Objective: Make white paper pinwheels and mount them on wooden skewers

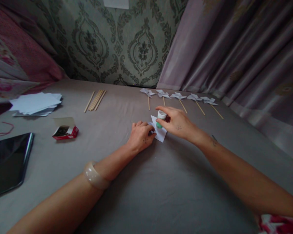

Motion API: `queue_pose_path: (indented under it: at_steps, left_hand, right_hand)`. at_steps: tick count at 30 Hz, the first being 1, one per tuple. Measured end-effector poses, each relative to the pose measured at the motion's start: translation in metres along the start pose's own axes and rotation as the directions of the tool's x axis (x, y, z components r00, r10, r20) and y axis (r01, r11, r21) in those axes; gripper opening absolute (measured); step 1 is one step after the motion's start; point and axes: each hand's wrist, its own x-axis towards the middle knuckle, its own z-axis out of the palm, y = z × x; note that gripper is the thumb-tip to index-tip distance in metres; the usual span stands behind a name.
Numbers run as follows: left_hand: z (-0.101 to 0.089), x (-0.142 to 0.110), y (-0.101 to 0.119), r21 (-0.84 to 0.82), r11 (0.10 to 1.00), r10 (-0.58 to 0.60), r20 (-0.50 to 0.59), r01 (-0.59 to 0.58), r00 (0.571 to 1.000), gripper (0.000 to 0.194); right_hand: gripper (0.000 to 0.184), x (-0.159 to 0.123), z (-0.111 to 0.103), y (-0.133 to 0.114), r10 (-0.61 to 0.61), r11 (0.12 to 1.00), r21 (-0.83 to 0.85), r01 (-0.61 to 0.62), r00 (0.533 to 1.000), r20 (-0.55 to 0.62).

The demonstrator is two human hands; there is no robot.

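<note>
My right hand [177, 123] is closed round a small green bottle with a white top [161, 115], held over a piece of white paper [161, 135]. Cut or folded into points, the paper lies on the grey cloth in front of me. At its left side my left hand [142, 135] grips the paper, with the fingers bent inward and the thumb on its edge. The fingertips of my left hand are partly hidden. Whether the bottle touches the paper, I cannot tell.
Several white paper pinwheels on sticks [178, 96] lie in a row at the back right. Loose wooden sticks [97, 100], a stack of white paper [36, 103], an open red box of small dark pieces [72, 132], a red cord [5, 133] and a black tablet [11, 162] are on the left.
</note>
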Motion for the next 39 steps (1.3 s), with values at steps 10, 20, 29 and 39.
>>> queue_pose_path:
  at_steps: [10, 20, 29, 39]
  left_hand:
    - [-0.001, 0.0, 0.002, -0.002, 0.999, -0.034, 0.045, 0.034, 0.998, 0.014]
    - [-0.003, 0.0, 0.003, 0.013, 0.998, -0.054, 0.078, 0.053, 0.996, 0.015]
    - [-0.005, 0.001, 0.004, 0.014, 0.998, -0.066, 0.082, 0.065, 0.994, 0.015]
    - [-0.003, 0.001, 0.003, 0.031, 0.998, -0.063, 0.089, 0.06, 0.994, 0.016]
  right_hand:
    - [0.041, 0.009, 0.007, -0.001, -0.012, 0.999, -0.035, 0.014, 0.999, 0.047]
    - [0.041, 0.013, 0.009, -0.004, 0.009, 0.997, -0.081, 0.0, 0.995, 0.103]
    - [0.044, 0.019, 0.007, -0.008, -0.021, 0.995, -0.093, 0.041, 0.977, 0.212]
    - [0.044, 0.019, 0.002, -0.01, -0.126, 0.989, -0.035, 0.147, 0.933, 0.338]
